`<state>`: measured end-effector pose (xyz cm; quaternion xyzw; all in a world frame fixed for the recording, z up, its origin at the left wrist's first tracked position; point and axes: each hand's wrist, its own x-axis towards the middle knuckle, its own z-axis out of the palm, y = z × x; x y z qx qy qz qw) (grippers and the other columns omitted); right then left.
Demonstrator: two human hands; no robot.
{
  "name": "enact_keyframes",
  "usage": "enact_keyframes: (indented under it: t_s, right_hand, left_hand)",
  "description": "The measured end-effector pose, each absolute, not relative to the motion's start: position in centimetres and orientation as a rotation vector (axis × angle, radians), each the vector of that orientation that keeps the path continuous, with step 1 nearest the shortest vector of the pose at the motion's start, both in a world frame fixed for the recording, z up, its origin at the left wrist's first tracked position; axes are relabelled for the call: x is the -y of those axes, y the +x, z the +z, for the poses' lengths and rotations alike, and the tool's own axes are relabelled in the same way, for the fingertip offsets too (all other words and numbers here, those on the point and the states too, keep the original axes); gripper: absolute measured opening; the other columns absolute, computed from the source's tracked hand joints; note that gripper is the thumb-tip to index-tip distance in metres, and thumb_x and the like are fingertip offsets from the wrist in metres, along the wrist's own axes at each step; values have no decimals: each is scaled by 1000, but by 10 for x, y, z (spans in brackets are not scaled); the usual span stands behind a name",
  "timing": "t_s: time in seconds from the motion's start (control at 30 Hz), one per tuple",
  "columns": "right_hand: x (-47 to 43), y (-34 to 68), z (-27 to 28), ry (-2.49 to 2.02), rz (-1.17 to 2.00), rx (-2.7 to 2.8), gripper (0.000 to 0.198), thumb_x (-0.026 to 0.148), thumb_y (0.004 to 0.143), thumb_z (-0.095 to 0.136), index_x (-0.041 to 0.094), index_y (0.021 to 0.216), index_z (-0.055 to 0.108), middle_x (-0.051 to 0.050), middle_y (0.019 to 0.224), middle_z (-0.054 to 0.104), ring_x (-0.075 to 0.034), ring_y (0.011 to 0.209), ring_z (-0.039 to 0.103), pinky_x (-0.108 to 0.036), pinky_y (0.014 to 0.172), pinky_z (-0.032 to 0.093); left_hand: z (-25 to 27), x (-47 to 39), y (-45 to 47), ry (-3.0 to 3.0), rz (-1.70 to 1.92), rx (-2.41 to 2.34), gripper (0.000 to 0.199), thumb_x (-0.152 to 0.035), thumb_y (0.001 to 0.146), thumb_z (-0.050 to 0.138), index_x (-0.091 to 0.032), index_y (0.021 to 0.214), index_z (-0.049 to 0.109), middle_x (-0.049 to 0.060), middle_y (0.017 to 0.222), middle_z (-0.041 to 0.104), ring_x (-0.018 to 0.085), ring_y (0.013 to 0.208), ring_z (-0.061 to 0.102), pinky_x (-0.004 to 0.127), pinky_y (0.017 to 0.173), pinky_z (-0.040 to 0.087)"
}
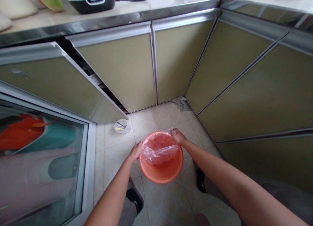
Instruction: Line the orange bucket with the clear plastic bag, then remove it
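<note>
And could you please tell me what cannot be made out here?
All in the head view:
Orange basin: part of its inside, obscured by clear plastic.
Ajar cabinet door: hides most of what lies behind.
Countertop appliance: cut off by the top edge.
Small tub: contents too small to identify.

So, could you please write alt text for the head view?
A person's left hand and right hand hold an orange basin at its rim, clear plastic inside. Tiled floor shows around it, with beige cabinet doors beyond and a gray cloth in the corner.
</note>
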<state>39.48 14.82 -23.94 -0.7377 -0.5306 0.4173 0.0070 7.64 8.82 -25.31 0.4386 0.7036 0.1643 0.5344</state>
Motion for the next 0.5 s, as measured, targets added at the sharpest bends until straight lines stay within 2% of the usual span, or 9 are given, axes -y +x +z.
enact_keyframes:
  t_s: [0.07, 0.13, 0.17, 0.23, 0.33, 0.4, 0.5]
  right_hand:
    - [-147, 401, -242, -2259, 1418, 1710, 51, 49, 106, 36, 17, 126, 71, -14, 115, 78, -26, 106, 73, -30, 84, 52]
    - [-142, 410, -239, -2249, 1447, 1749, 43, 39, 102, 43, 14, 102, 77, -14, 95, 79, -25, 91, 73, -29, 76, 51]
    - [-139, 415, -236, -2254, 1398, 1759, 38, 36, 100, 46, 13, 98, 77, -13, 91, 78, -24, 87, 72, -29, 75, 50]
    - [-130, 426, -226, -2201, 1189, 1797, 29, 28, 96, 50, 14, 102, 75, -11, 96, 77, -22, 90, 70, -28, 80, 49]
    - [-114, 438, -209, -1923, 914, 1939, 27, 20, 91, 53, 17, 111, 70, -9, 109, 74, -20, 99, 66, -27, 88, 47]
    - [-103, 442, -200, -1744, 863, 2050, 26, 18, 87, 55, 17, 109, 69, -10, 110, 71, -20, 99, 64, -28, 89, 47]
    - [-89, 443, -190, -1673, 878, 2163, 27, 18, 87, 57, 17, 111, 68, -11, 114, 68, -21, 101, 63, -30, 92, 47]
  left_hand:
    - [-248, -83, 68, 933, 287, -1639, 58, -60, 99, 35, -17, 103, 72, 9, 90, 79, 27, 86, 75, 38, 75, 60]
    - [-238, -76, 59, 970, 249, -1713, 44, -54, 96, 44, -19, 101, 70, 5, 83, 75, 23, 78, 72, 34, 69, 57]
    - [-232, -72, 54, 1062, 262, -1776, 38, -51, 95, 48, -20, 100, 69, 4, 83, 74, 22, 78, 71, 32, 70, 56]
    - [-216, -62, 48, 1330, 328, -1889, 30, -46, 95, 50, -22, 100, 67, 4, 89, 73, 20, 83, 70, 30, 75, 54]
    - [-191, -41, 49, 1720, 362, -1876, 27, -47, 96, 55, -25, 109, 65, 5, 110, 72, 20, 98, 70, 30, 84, 52]
    - [-177, -26, 56, 1879, 274, -1780, 35, -49, 92, 64, -28, 119, 63, 6, 123, 68, 22, 107, 69, 31, 88, 52]
    - [-167, -9, 66, 1996, 105, -1668, 47, -47, 86, 74, -29, 128, 62, 7, 131, 65, 26, 114, 67, 33, 94, 51]
